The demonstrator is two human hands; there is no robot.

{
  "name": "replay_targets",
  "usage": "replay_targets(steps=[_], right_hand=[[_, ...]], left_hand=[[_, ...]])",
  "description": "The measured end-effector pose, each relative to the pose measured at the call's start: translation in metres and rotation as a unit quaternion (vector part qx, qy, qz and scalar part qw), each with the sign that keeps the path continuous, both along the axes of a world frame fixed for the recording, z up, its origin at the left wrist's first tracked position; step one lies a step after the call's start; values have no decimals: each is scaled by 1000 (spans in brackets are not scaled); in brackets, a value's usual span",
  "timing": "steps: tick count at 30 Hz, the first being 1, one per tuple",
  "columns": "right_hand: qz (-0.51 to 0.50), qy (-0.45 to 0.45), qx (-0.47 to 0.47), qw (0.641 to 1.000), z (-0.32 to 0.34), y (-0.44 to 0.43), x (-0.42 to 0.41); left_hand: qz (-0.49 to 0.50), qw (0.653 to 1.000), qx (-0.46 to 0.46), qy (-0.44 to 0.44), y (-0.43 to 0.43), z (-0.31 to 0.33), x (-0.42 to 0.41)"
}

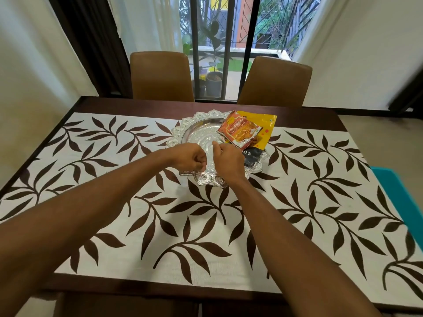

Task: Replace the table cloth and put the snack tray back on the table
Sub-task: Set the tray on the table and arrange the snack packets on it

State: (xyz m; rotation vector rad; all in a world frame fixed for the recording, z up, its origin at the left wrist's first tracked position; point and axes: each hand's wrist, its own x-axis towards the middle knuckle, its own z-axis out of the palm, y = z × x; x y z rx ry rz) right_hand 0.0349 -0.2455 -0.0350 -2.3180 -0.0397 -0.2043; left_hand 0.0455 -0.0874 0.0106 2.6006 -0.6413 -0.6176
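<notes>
Probably centring it: snack tray point(198, 118) sits mid-table on the leaf-print cloth point(137, 227), nearer the far edge. Left hand point(191, 157) & right hand point(229, 159) are curled side by side at its near rim; can't tell if they pinch it. Tray's round, no long axis; packets point(240, 132) are bunched on its right. Cloth's length runs left-right along the table point(148, 105).

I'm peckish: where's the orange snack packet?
In the head view, the orange packet lies at the right of the silver tray, atop a yellow packet.
</notes>
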Motion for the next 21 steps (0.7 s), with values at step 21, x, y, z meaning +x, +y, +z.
replay_targets(steps=[21], right_hand=[[-30, 342, 568, 748, 30, 3, 9]], left_hand=[[228, 922, -231, -212, -36, 8, -11]])
